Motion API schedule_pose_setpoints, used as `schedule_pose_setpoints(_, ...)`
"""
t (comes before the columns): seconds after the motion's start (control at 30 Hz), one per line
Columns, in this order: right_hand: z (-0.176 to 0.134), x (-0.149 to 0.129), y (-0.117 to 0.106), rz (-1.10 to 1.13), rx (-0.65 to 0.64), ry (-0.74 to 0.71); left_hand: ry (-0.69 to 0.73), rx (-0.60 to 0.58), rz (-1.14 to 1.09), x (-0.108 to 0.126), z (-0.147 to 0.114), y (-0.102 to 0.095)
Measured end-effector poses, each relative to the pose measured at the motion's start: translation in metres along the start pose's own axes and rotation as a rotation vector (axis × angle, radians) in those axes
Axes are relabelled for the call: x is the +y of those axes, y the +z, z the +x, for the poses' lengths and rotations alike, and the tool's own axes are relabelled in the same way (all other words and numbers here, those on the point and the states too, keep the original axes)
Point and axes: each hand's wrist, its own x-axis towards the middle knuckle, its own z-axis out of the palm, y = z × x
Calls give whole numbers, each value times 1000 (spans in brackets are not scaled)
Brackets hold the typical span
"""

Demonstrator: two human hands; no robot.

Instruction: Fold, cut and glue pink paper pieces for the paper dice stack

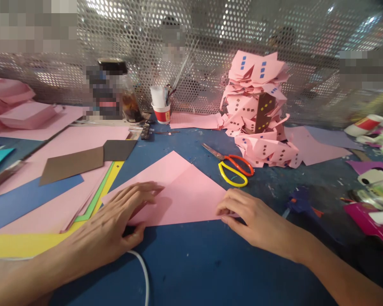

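A pink sheet of paper (185, 195) lies on the blue table, its upper corner pointing away from me and a faint crease near that corner. Over its left part rests my left hand (127, 212), fingers stretched out and the thumb apart near the front edge. My right hand (242, 212) grips the sheet's right corner, with thumb and fingers pinched together. Just beyond the sheet lie scissors (234, 170) with red and yellow handles, touched by neither hand.
Stacked coloured paper (51, 208) covers the left side. A pile of folded pink paper pieces (258, 110) stands at the back right. A paper cup (161, 111) holds tools by the perforated metal screen (204, 76). A glue gun (301, 199) and a white cable (145, 272) lie nearby.
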Motion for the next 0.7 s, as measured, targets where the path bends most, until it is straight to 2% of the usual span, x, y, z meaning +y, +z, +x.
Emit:
schedule_pose_setpoints(0.33, 0, 0, 0, -5, 5, -2, 46, -40, -33, -12, -1, -6)
schedule_pose_setpoints(0.5, 0, 1, 1, -3, 7, -3, 88, -115, -34, -15, 2, -15)
schedule_pose_setpoints(0.63, 0, 1, 1, 0, 2, 0, 100, -118, -29, -18, 0, -18)
schedule_pose_setpoints(0.7, 0, 1, 1, -2, -1, 3, 77, -84, 11, -19, -2, -18)
